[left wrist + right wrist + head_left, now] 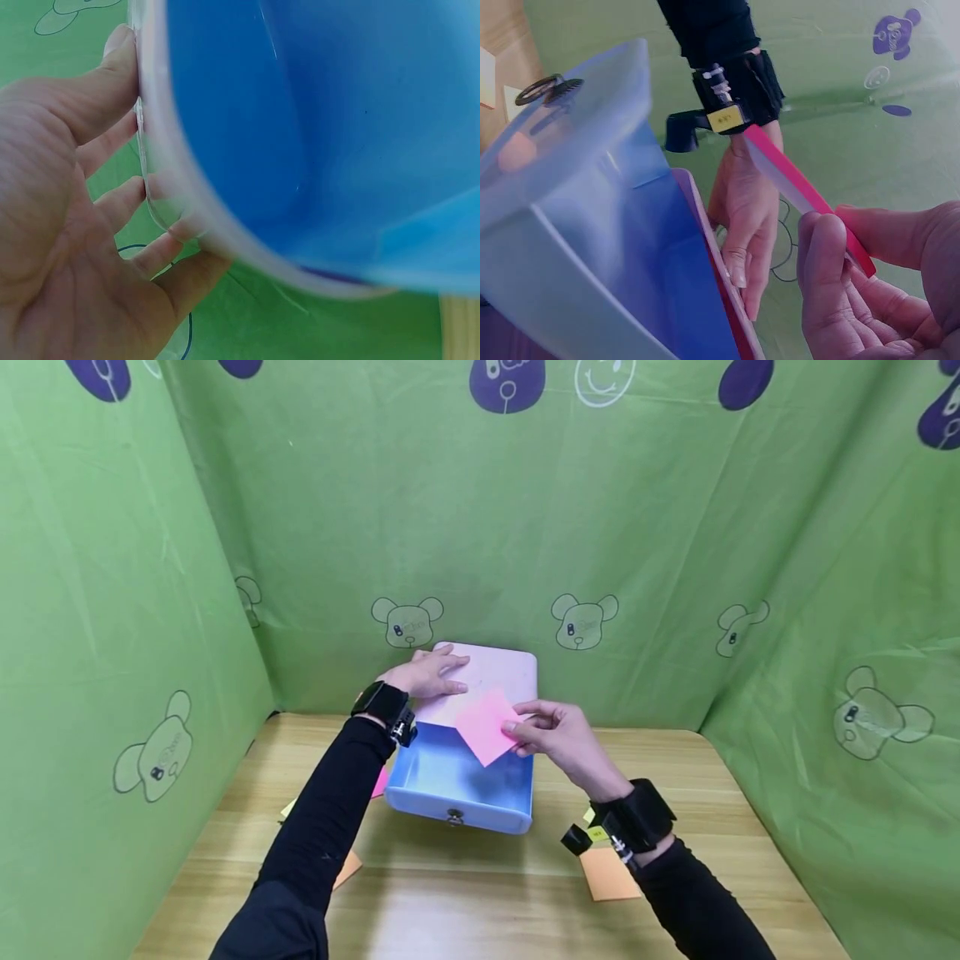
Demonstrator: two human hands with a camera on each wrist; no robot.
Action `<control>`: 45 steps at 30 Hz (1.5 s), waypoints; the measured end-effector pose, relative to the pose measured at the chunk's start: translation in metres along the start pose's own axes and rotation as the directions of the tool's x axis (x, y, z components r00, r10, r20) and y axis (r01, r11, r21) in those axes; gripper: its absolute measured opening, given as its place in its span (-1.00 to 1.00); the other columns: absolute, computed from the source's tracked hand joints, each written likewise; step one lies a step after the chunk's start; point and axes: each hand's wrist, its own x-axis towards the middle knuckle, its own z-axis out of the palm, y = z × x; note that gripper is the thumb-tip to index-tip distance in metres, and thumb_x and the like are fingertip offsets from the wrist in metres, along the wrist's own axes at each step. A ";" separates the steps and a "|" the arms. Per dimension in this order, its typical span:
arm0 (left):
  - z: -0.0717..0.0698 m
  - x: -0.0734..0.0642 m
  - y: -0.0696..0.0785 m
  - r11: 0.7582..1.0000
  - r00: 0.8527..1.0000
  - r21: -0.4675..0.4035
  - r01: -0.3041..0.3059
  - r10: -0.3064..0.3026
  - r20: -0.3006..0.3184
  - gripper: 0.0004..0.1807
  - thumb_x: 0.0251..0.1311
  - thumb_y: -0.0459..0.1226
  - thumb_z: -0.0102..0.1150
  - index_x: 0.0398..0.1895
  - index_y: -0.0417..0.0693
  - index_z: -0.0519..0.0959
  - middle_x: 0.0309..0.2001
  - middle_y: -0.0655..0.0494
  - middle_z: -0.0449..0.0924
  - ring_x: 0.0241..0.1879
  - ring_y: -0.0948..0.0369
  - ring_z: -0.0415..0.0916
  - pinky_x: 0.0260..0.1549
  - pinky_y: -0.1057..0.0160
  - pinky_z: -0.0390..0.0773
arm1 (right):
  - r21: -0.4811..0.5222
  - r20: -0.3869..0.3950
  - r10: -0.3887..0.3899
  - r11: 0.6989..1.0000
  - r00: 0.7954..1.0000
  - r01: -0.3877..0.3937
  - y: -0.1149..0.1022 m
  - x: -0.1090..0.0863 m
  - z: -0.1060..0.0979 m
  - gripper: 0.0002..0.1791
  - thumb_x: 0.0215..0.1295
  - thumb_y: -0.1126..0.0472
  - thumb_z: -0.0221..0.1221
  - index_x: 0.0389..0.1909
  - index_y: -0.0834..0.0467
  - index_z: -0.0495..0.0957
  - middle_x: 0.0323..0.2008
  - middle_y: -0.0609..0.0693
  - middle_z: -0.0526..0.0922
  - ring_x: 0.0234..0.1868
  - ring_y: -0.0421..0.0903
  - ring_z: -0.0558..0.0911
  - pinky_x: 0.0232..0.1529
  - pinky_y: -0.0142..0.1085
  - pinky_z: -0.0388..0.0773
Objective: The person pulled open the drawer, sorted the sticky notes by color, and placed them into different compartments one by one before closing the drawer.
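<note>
A small chest with a pale pink top (517, 672) stands at the back of the table, its light blue drawer (498, 820) pulled out toward me. My left hand (427, 672) rests on the left part of the top with fingers spread; in the left wrist view those fingers (116, 206) lie along the rim. My right hand (558, 735) pinches a pink sticky note pad (483, 735) between thumb and fingers, above the drawer and apart from it. In the right wrist view the pad (810, 199) appears edge-on, with some thickness.
An orange sticky note pad (609, 874) lies at the right of the wooden table (465, 910). Partly hidden by my left arm are another orange pad (347, 868), a pink one (380, 782) and a yellow one (288, 808). Green cloth (480, 527) walls the table in.
</note>
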 end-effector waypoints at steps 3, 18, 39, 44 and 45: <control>0.001 0.000 0.000 1.000 1.000 -0.002 0.008 -0.008 -0.002 -0.26 0.41 0.08 0.11 0.59 0.17 0.17 0.68 -0.03 -0.21 0.63 -0.19 -0.20 0.59 -0.22 -0.10 | -0.056 0.019 -0.006 0.998 1.000 0.007 0.002 -0.001 0.004 -0.48 0.20 0.20 0.43 0.15 0.30 0.58 -0.27 0.04 0.82 -0.38 -0.15 0.77 -0.24 -0.21 0.78; 0.001 -0.001 0.000 0.999 1.000 -0.028 0.031 -0.031 0.003 -0.25 0.41 0.10 0.09 0.60 0.21 0.14 0.69 0.01 -0.25 0.64 -0.17 -0.26 0.57 -0.29 -0.14 | -0.247 0.123 -0.058 0.965 0.991 0.087 0.013 0.001 0.023 -0.65 0.19 0.29 0.41 -0.02 0.33 0.68 -0.37 0.19 0.79 -0.47 -0.05 0.75 -0.35 -0.11 0.78; -0.001 0.001 -0.002 1.000 1.000 -0.025 -0.001 0.001 -0.007 -0.27 0.42 0.08 0.10 0.59 0.16 0.18 0.68 -0.04 -0.22 0.64 -0.18 -0.25 0.59 -0.26 -0.14 | -0.436 0.305 0.035 0.894 0.952 0.107 0.019 0.014 0.028 -0.65 0.20 0.24 0.41 -0.03 0.32 0.70 -0.48 0.10 0.76 -0.59 -0.17 0.67 -0.44 -0.24 0.73; 0.001 0.001 -0.003 1.000 0.999 -0.019 -0.016 0.015 -0.038 -0.27 0.41 0.07 0.11 0.58 0.11 0.20 0.67 -0.11 -0.16 0.63 -0.21 -0.18 0.57 -0.27 -0.07 | -0.478 0.348 0.029 0.865 0.937 0.151 0.017 0.015 0.029 -0.64 0.22 0.28 0.39 0.00 0.38 0.67 -0.46 0.14 0.77 -0.54 -0.12 0.70 -0.42 -0.26 0.73; 0.002 0.001 -0.003 1.000 0.999 -0.018 -0.018 0.018 -0.048 -0.26 0.41 0.07 0.11 0.58 0.09 0.20 0.66 -0.12 -0.14 0.62 -0.20 -0.16 0.57 -0.26 -0.05 | -0.483 0.359 0.027 0.860 0.933 0.161 0.016 0.016 0.029 -0.63 0.22 0.29 0.39 0.01 0.39 0.66 -0.44 0.16 0.77 -0.52 -0.10 0.71 -0.40 -0.25 0.73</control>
